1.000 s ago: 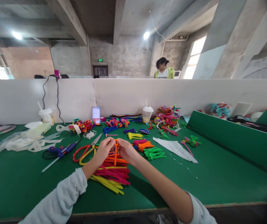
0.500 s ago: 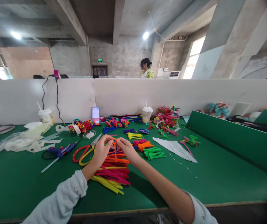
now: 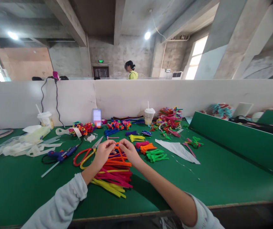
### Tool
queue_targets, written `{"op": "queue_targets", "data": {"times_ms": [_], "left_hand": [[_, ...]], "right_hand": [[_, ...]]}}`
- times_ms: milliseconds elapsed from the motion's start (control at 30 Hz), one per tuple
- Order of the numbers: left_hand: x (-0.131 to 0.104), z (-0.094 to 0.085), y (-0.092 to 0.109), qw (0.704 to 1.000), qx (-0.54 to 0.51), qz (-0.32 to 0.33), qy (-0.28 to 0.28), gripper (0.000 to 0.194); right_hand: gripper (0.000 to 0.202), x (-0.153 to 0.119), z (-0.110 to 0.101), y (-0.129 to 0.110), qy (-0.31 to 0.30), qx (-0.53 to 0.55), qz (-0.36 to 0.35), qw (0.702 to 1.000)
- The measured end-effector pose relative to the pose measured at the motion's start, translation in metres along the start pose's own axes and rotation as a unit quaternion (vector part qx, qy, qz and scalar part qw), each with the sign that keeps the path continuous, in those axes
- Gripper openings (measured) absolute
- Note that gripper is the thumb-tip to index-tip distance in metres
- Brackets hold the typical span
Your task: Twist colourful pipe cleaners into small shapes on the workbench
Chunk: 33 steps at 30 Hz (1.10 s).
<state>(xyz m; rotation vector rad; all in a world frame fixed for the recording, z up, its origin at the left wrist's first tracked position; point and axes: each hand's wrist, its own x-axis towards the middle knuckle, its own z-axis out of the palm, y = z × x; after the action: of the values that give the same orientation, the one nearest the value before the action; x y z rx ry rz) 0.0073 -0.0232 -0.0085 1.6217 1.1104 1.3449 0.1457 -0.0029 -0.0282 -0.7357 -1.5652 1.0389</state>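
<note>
An orange pipe cleaner point(image 3: 120, 152) is pinched between my two hands, its top bent into a loop and its tail hanging down. My left hand point(image 3: 105, 153) grips it from the left, fingers closed. From the other side my right hand point(image 3: 129, 152) closes on it with thumb and forefinger. Beneath both hands lies a pile of loose pipe cleaners point(image 3: 115, 177) in orange, pink, red and yellow. Scissors point(image 3: 86, 156) with red and yellow handles lie just left of my left hand. Bent green pipe cleaners point(image 3: 156, 155) and orange ones point(image 3: 148, 148) lie right of my right hand.
A blue glue gun point(image 3: 63, 153) and plastic wrapping point(image 3: 22, 144) lie at left. Drink cups point(image 3: 149, 116) and a phone point(image 3: 97, 117) stand along the white partition point(image 3: 122, 98). A white sheet point(image 3: 177, 151) and a green divider point(image 3: 234, 143) are at right.
The pipe cleaner's hanging tail has swung slightly to the right, while both hands keep their pinch. Behind the partition, a person in yellow has moved left.
</note>
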Motion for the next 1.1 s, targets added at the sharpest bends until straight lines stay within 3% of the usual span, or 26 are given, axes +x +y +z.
{"op": "queue_targets", "data": {"times_ms": [200,500,833,1100], "left_hand": [[-0.0042,-0.0011,0.0069,0.998,0.059,0.02,-0.013,0.022],[-0.0043,-0.0036,0.0089,0.993,0.096,0.028,-0.058,0.021],[-0.0058,0.0005,0.0082,0.995,0.059,0.074,0.009,0.018],[-0.0066,-0.0008,0.0032,0.982,0.141,0.127,-0.011,0.009]], "right_hand": [[0.019,-0.0009,0.0015,-0.0006,0.023,0.015,-0.007,1.0],[0.02,-0.0008,0.0014,-0.0007,0.008,0.005,-0.02,1.0],[0.018,0.0005,0.0004,-0.0032,-0.008,0.001,-0.01,1.0],[0.016,0.0004,-0.0012,-0.0042,-0.029,-0.056,-0.036,0.997]]}}
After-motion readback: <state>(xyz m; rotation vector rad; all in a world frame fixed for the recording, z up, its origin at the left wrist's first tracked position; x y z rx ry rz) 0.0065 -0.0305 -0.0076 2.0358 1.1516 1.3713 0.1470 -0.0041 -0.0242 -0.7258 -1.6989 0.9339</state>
